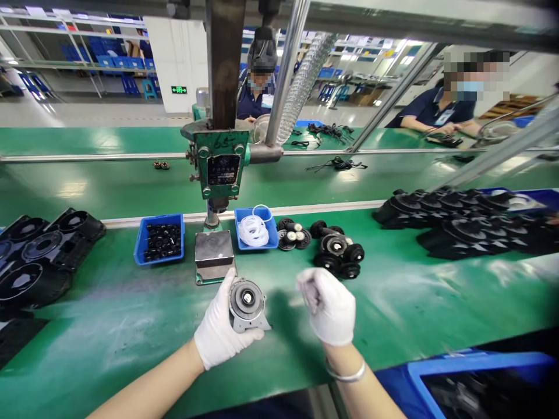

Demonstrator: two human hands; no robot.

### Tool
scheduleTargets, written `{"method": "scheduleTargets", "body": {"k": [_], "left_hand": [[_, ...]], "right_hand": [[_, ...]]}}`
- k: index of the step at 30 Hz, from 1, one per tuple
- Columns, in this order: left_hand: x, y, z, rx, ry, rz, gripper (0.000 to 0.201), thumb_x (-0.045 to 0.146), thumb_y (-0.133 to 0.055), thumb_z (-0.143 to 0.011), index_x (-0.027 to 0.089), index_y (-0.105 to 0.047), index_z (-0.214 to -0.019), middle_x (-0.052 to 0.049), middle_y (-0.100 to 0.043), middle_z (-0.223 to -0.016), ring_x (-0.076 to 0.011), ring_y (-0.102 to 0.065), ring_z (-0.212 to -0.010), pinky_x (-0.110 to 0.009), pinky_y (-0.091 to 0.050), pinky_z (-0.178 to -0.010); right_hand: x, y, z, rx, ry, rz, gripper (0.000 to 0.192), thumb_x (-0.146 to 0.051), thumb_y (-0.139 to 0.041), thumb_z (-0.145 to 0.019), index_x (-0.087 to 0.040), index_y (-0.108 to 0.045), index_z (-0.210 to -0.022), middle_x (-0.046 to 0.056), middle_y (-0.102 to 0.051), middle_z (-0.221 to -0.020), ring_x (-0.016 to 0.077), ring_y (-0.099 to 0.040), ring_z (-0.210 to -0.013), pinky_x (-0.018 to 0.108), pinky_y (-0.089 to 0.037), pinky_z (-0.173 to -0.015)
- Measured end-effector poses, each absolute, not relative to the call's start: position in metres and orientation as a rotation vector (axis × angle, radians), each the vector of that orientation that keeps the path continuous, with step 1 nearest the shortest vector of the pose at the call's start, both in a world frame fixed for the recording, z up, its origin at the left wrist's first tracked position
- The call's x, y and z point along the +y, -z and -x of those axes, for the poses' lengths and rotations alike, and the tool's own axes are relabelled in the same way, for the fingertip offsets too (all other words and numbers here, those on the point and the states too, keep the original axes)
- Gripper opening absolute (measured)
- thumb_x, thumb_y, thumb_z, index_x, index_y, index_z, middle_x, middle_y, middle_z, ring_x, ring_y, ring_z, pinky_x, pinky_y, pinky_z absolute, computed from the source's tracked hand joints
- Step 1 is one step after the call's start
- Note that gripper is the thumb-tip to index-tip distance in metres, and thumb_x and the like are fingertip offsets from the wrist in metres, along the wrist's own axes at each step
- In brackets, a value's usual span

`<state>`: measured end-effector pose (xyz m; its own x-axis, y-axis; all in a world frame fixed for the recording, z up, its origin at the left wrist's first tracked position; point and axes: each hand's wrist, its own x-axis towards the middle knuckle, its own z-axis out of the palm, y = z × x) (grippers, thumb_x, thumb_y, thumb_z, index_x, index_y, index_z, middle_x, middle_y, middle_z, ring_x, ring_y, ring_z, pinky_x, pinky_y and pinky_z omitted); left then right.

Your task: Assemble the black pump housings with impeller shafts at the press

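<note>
The white-gloved left hand grips a round grey metal motor housing above the green bench — best held level — while the right hand, fingers curled, pinches something small, unclear.

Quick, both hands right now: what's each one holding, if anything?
Left hand: closed around a round grey metal part, held above the green bench.
Right hand: fingers curled, blurred; whether it holds anything cannot be told.
</note>
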<state>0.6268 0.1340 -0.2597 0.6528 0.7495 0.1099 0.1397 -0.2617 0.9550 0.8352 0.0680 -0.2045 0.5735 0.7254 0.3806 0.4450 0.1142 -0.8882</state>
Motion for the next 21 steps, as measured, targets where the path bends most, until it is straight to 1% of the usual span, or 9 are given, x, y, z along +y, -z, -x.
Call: {"method": "scheduleTargets", "body": {"k": [1,3,5,8,12,15,17,19,21], "left_hand": [[0.134,0.261,-0.626,0.720,-0.691,-1.766,0.120,0.023,-0.083,-0.063,0.034,-0.003,-0.151,-0.013,-0.040,-0.143,-0.0381,-0.040,-0.136,-0.062,-0.025,-0.115],[0.134,0.262,-0.623,0.721,-0.690,-1.764,0.120,0.022,-0.083,-0.064,0.037,-0.002,-0.151,-0.012,-0.039,-0.145,-0.0382,-0.039,-0.137,-0.063,-0.024,-0.115],[0.134,0.261,-0.617,0.716,-0.683,-1.762,0.119,0.024,-0.082,-0.065,0.041,-0.001,-0.150,-0.010,-0.040,-0.145,-0.0376,-0.040,-0.136,-0.063,-0.024,-0.115],[0.135,0.260,-0.604,0.722,-0.667,-1.753,0.116,0.030,-0.081,-0.067,0.044,0.000,-0.150,-0.008,-0.041,-0.146,-0.0366,-0.042,-0.135,-0.063,-0.025,-0.115],[0.136,0.261,-0.587,0.775,-0.682,-1.729,0.112,0.040,-0.078,-0.072,0.040,0.002,-0.151,-0.009,-0.040,-0.147,-0.0366,-0.039,-0.138,-0.063,-0.022,-0.115],[0.136,0.260,-0.580,0.726,-0.717,-1.701,0.118,0.051,-0.077,-0.072,0.032,0.007,-0.152,-0.015,-0.036,-0.149,-0.0371,-0.037,-0.139,-0.061,-0.024,-0.116],[0.138,0.257,-0.574,0.661,-0.751,-1.728,0.121,0.060,-0.076,-0.070,0.027,0.007,-0.153,-0.019,-0.029,-0.153,-0.0383,-0.032,-0.141,-0.059,-0.024,-0.116],[0.144,0.250,-0.569,0.625,-0.810,-1.798,0.115,0.063,-0.071,-0.073,0.024,0.002,-0.153,-0.021,-0.022,-0.157,-0.0383,-0.027,-0.143,-0.058,-0.023,-0.117],[0.154,0.242,-0.564,0.625,-0.870,-1.937,0.094,0.053,-0.065,-0.084,0.024,-0.009,-0.153,-0.020,-0.022,-0.157,-0.0352,-0.026,-0.144,-0.058,-0.025,-0.117]], "right_hand": [[0.079,0.195,-0.844,-1.159,-0.163,1.683,0.033,-0.034,-0.036,-0.101,-0.020,-0.063,-0.091,-0.003,-0.052,-0.053,0.0150,-0.046,-0.044,0.029,-0.042,-0.052],[0.111,0.178,-0.861,-1.521,0.130,1.967,0.027,-0.029,-0.043,-0.097,-0.017,-0.066,-0.106,0.008,-0.068,-0.083,0.0209,-0.061,-0.075,0.032,-0.048,-0.071],[0.148,0.166,-0.876,-1.859,0.324,2.110,0.027,-0.024,-0.048,-0.094,-0.018,-0.067,-0.112,0.013,-0.067,-0.112,0.0279,-0.058,-0.099,0.038,-0.045,-0.082],[0.195,0.163,-0.890,-2.005,0.355,2.135,0.022,-0.017,-0.055,-0.087,-0.018,-0.071,-0.103,0.013,-0.058,-0.134,0.0324,-0.052,-0.110,0.040,-0.043,-0.083],[0.222,0.159,-0.897,-2.059,0.361,2.135,0.017,-0.016,-0.056,-0.087,-0.015,-0.072,-0.082,0.013,-0.061,-0.130,0.0310,-0.053,-0.105,0.038,-0.043,-0.078],[0.209,0.143,-0.891,-1.982,0.403,2.122,0.023,-0.019,-0.050,-0.093,-0.012,-0.071,-0.087,0.016,-0.063,-0.123,0.0283,-0.055,-0.100,0.038,-0.043,-0.081],[0.188,0.134,-0.878,-1.959,0.383,2.041,0.024,-0.024,-0.048,-0.097,-0.014,-0.070,-0.093,0.014,-0.067,-0.112,0.0247,-0.058,-0.097,0.036,-0.045,-0.084],[0.161,0.133,-0.857,-2.037,0.241,1.772,0.021,-0.028,-0.051,-0.098,-0.020,-0.069,-0.092,0.006,-0.070,-0.098,0.0196,-0.062,-0.090,0.031,-0.048,-0.083],[0.136,0.141,-0.832,-2.172,0.036,1.398,0.018,-0.029,-0.051,-0.098,-0.023,-0.068,-0.094,0.002,-0.071,-0.090,0.0175,-0.064,-0.080,0.030,-0.050,-0.076]]}}
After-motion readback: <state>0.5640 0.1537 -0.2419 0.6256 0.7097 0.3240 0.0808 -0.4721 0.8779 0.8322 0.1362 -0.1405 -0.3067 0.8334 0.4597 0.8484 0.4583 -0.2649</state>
